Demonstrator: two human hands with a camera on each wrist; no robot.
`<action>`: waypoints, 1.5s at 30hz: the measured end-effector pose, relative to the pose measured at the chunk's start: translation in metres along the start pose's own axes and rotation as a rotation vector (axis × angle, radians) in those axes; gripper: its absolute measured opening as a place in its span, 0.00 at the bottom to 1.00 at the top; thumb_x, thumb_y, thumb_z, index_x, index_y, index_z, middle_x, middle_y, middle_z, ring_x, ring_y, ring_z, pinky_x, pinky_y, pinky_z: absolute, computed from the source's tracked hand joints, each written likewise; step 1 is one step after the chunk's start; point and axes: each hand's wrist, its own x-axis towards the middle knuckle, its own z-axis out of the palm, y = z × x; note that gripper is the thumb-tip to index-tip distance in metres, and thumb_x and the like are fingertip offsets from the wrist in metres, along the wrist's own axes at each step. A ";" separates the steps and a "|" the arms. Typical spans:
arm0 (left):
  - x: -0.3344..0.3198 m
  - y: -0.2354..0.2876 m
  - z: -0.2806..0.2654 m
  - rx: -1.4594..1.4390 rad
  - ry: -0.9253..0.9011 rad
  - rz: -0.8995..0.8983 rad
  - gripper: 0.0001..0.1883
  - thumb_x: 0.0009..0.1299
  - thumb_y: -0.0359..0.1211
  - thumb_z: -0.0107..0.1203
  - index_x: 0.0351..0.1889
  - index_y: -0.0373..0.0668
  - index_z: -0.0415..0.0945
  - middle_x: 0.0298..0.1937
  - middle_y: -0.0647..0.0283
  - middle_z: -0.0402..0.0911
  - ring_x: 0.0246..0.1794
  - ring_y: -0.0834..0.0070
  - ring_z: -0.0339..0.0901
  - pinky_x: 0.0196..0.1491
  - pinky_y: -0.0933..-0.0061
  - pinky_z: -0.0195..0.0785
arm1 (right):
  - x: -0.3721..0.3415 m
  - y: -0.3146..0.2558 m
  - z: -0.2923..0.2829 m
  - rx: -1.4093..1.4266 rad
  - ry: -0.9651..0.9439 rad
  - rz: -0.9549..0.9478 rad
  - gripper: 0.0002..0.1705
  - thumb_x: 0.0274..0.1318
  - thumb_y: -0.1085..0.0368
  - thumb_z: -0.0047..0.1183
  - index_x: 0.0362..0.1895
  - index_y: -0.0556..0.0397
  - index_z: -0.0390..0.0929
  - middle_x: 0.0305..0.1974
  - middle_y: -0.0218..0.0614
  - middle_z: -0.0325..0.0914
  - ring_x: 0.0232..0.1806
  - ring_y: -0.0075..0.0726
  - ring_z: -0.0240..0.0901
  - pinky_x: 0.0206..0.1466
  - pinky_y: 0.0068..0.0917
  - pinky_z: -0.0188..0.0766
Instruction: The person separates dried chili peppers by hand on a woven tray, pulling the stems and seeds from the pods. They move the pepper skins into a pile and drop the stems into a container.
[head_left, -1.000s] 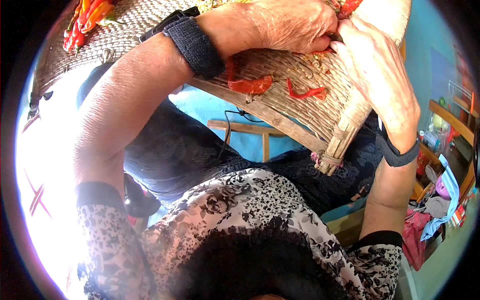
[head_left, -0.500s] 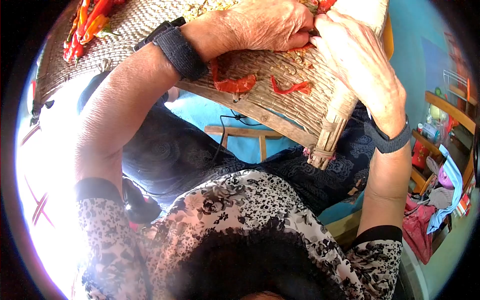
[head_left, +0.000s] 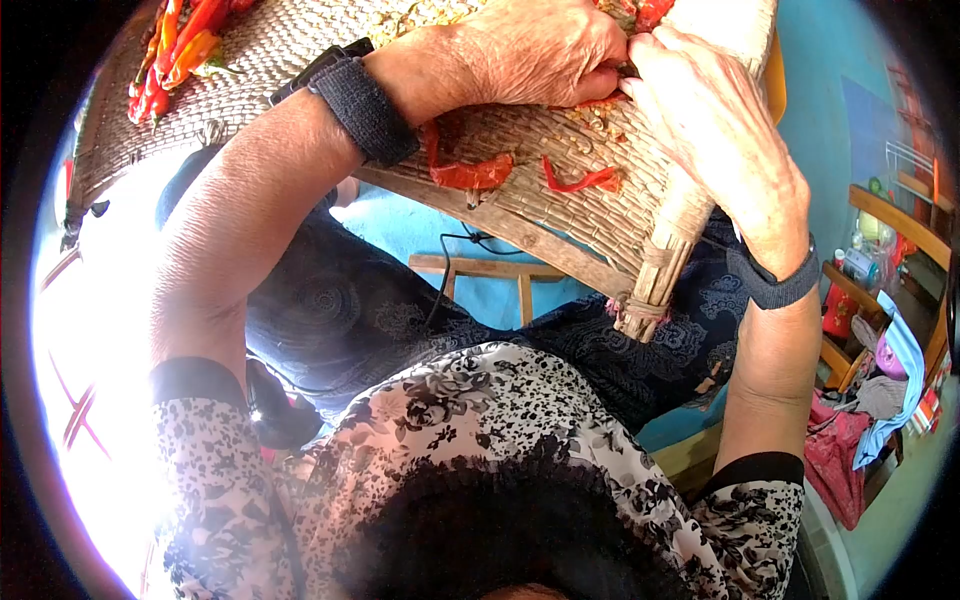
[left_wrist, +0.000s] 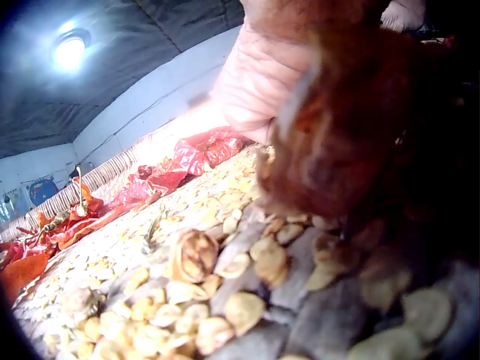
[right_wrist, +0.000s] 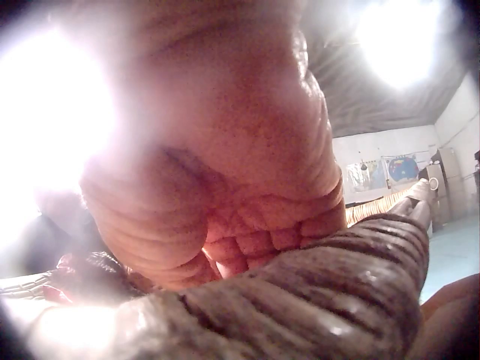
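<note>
L hand (head_left: 555, 50) curled, w/ a blurred reddish-brown chilli (left_wrist: 330, 150) in its grip, just above the woven tray (head_left: 290, 75). R hand (head_left: 715, 125) bent in over the tray's rim (right_wrist: 300, 307), fingers curled, tips meeting L hand's; can't tell if it has hold of anything, as the tips are mostly hidden. Loose pale seeds (left_wrist: 244, 311) scattered on the tray under & beside L hand. Two red skin pcs, a wide one (head_left: 472, 172) & a thin one (head_left: 582, 178), lie on the tray nr its front edge. Whole red & orange chillies (head_left: 190, 50) bunched at far L, well apart from both hands. Dark wristband (head_left: 365, 110) on L arm, another (head_left: 775, 285) on R. Blue cloth (head_left: 893, 375) hangs off to R.
</note>
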 end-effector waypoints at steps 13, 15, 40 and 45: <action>0.000 0.001 0.000 0.011 -0.021 -0.053 0.12 0.62 0.40 0.55 0.25 0.42 0.75 0.20 0.54 0.76 0.21 0.56 0.76 0.26 0.58 0.70 | 0.003 -0.004 0.000 0.020 0.032 -0.006 0.15 0.57 0.65 0.54 0.46 0.59 0.72 0.45 0.48 0.75 0.51 0.55 0.70 0.57 0.43 0.66; 0.001 0.001 0.000 0.071 -0.032 -0.020 0.11 0.61 0.40 0.56 0.24 0.43 0.75 0.20 0.55 0.76 0.20 0.56 0.76 0.25 0.58 0.69 | 0.001 -0.004 0.002 0.024 0.169 -0.065 0.13 0.56 0.66 0.54 0.43 0.60 0.72 0.42 0.49 0.74 0.48 0.57 0.70 0.54 0.44 0.67; 0.004 0.003 0.006 0.154 -0.025 -0.085 0.11 0.59 0.41 0.56 0.22 0.45 0.77 0.18 0.57 0.76 0.20 0.57 0.76 0.24 0.57 0.70 | 0.024 -0.023 -0.016 0.246 -0.120 0.218 0.05 0.47 0.75 0.51 0.27 0.62 0.68 0.28 0.49 0.67 0.36 0.54 0.69 0.43 0.42 0.67; 0.002 0.002 0.004 0.099 0.063 -0.029 0.10 0.59 0.41 0.56 0.24 0.45 0.77 0.18 0.57 0.76 0.19 0.57 0.76 0.23 0.57 0.70 | 0.022 -0.012 -0.015 0.205 -0.135 0.150 0.07 0.51 0.71 0.52 0.33 0.61 0.70 0.33 0.50 0.69 0.39 0.58 0.69 0.45 0.45 0.67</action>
